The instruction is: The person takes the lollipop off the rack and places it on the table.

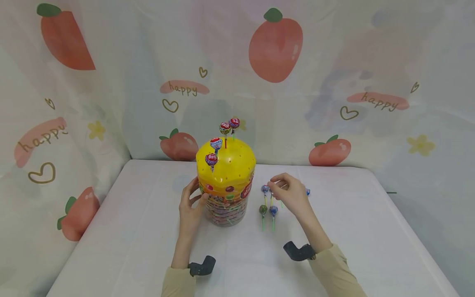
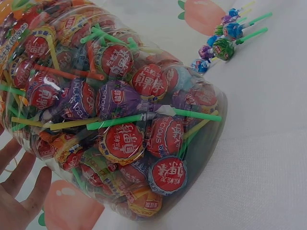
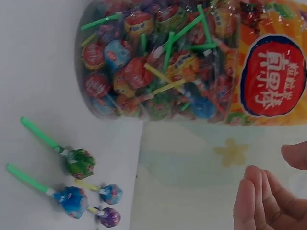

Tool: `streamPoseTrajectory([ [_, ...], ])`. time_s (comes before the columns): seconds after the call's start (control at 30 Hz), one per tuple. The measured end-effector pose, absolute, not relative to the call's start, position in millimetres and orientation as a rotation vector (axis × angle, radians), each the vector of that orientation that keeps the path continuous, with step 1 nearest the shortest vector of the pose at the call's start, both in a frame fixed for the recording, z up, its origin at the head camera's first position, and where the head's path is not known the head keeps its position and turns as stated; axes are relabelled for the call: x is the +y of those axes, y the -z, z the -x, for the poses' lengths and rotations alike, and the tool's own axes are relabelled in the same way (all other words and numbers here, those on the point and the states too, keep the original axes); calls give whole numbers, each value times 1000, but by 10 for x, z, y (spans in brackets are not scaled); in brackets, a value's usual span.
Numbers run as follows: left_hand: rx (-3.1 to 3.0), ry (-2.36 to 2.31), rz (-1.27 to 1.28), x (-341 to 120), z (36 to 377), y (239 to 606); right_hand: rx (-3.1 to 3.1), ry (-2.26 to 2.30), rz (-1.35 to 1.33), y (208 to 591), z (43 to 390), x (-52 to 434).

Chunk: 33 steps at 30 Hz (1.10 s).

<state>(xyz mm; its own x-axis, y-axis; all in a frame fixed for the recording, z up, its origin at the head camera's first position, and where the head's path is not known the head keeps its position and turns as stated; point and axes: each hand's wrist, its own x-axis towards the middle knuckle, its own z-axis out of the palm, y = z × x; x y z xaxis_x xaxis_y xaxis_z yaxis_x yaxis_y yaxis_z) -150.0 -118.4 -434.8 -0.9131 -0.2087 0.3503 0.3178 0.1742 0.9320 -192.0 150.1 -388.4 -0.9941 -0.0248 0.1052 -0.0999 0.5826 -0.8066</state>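
A clear lollipop jar with a yellow perforated lid stands mid-table. Several wrapped lollipops are stuck upright in the lid's holes. My left hand rests against the jar's left side, fingers fairly straight. Several loose lollipops lie on the table right of the jar. My right hand hovers just above them, fingers loosely curled; the right wrist view shows nothing between thumb and fingers.
The white table is closed in on the left, back and right by a hanging cloth printed with peaches. Black wrist mounts sit on both forearms. One more lollipop lies behind the right hand.
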Motion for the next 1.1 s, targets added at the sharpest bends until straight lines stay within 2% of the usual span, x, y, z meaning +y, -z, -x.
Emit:
streamPoseTrajectory([
  [0.67, -2054, 1803, 94, -1182, 1500, 4354, -2436, -1486, -292, 3309, 1670, 1064],
  [1.1, -2059, 1790, 90, -1188, 1501, 4357, -2229, -1578, -568, 3141, 1587, 750],
])
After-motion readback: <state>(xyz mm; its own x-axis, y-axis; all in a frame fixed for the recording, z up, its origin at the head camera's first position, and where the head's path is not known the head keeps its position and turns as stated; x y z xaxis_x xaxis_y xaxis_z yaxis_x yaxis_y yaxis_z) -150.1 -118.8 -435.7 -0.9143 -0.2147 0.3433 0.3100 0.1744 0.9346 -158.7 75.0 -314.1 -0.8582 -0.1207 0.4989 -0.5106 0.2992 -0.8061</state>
